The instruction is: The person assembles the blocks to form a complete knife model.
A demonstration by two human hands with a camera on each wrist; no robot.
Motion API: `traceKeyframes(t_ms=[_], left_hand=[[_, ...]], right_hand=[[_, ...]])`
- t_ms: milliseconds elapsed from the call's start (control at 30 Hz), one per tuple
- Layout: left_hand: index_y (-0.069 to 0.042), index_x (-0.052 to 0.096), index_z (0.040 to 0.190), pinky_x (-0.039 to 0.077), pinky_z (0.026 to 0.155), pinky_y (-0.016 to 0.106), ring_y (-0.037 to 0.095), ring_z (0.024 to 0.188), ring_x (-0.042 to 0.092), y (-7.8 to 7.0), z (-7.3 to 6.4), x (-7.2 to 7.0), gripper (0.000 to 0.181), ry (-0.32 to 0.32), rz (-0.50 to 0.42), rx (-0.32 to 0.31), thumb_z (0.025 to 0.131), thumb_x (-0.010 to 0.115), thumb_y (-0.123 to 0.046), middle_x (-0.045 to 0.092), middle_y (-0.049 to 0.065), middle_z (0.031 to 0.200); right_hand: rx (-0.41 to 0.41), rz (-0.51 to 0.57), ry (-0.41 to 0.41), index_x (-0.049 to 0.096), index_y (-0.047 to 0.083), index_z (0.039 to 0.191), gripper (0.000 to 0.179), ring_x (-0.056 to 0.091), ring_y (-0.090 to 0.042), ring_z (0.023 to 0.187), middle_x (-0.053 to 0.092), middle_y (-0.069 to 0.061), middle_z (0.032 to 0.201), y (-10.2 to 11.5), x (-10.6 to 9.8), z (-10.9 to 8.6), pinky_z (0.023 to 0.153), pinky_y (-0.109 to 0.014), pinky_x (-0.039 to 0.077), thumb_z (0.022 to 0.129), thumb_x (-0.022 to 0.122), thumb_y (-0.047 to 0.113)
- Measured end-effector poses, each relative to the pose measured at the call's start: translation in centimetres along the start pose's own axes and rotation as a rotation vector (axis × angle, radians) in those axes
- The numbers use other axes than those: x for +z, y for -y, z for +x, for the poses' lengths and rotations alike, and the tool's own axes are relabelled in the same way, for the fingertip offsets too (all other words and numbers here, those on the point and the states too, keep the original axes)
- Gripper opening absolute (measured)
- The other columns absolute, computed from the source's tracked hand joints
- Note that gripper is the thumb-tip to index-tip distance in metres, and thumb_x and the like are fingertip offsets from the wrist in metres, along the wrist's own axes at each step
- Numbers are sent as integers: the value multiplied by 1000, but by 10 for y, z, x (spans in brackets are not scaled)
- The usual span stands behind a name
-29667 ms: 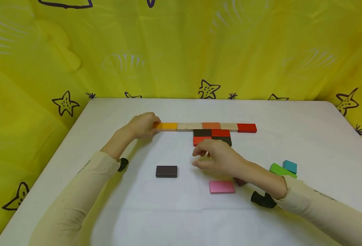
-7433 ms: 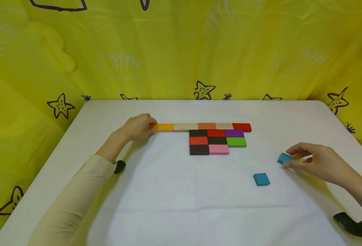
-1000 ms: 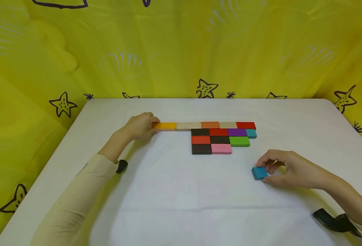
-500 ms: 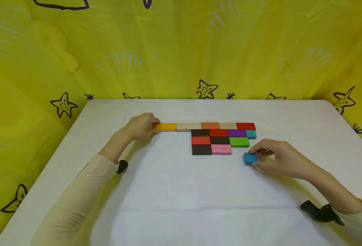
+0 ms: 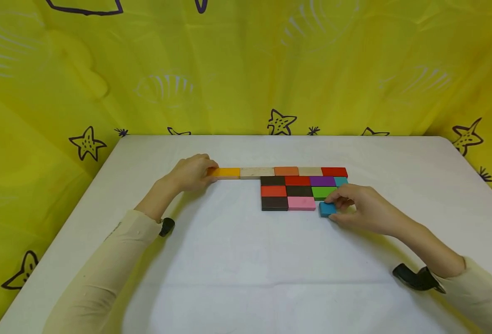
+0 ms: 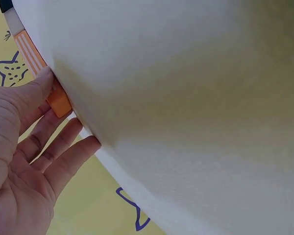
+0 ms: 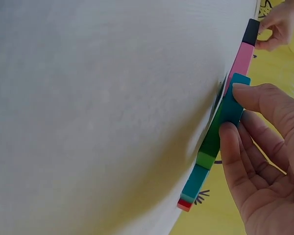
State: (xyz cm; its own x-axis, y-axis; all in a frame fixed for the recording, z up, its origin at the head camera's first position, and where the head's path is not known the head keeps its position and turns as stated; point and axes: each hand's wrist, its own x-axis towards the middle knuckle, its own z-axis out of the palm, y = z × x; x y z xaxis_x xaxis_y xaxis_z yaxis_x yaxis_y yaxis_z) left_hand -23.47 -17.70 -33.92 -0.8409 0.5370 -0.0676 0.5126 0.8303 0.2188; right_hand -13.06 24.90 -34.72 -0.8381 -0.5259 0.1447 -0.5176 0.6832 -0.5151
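My left hand (image 5: 192,172) pinches the left end of a row of flat wooden blocks, where an orange block (image 6: 60,102) sits between thumb and fingers. Beside it lie a yellow-orange block (image 5: 228,173), pale wood, salmon and red blocks. Below the row, more blocks lie edge to edge: dark brown, red, purple (image 5: 322,181), green (image 5: 323,193) and pink (image 5: 301,203). With thumb and fingertips, my right hand (image 5: 367,209) holds a small blue block (image 5: 326,209), just right of the pink one and below the green. The right fingers partly cover a teal block (image 5: 340,181).
A white cloth (image 5: 237,260) covers the table, with a faint crease across its front. Yellow curtain (image 5: 237,69) with starfish drawings hangs behind and at the sides. Dark wrist straps (image 5: 417,277) show near both cuffs.
Over the last second my right hand carries the blue block left and away from me, up to the pink block. Earlier, several loose blocks joined the pattern. The left hand stays put.
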Motion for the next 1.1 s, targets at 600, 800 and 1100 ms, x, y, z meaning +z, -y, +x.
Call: traceKeyframes(t_ms=[600,800,1100], left_hand=[[-5,72,121,49,71,41,25,90,57,1,0,1,30,-4,-5,0,96,72,-21,64,9,105],[-5,72,121,48,70,40,25,88,55,1,1,1,31,-2,1,5,96,72,-21,63,9,103],[-5,71,122,50,72,42,25,90,57,1,1,1,31,3,2,-1,95,72,-21,64,10,105]], right_hand=[[89,12,-15,72,4,100,27,64,-14,84,69,1,92,6,3,11,78,-24,55,78,87,2],[94,19,-19,72,4,99,25,64,-14,82,69,0,90,7,4,14,76,-23,55,79,86,1],[75,32,-23,72,3,97,23,63,-13,80,69,1,89,9,5,15,74,-23,55,79,87,3]])
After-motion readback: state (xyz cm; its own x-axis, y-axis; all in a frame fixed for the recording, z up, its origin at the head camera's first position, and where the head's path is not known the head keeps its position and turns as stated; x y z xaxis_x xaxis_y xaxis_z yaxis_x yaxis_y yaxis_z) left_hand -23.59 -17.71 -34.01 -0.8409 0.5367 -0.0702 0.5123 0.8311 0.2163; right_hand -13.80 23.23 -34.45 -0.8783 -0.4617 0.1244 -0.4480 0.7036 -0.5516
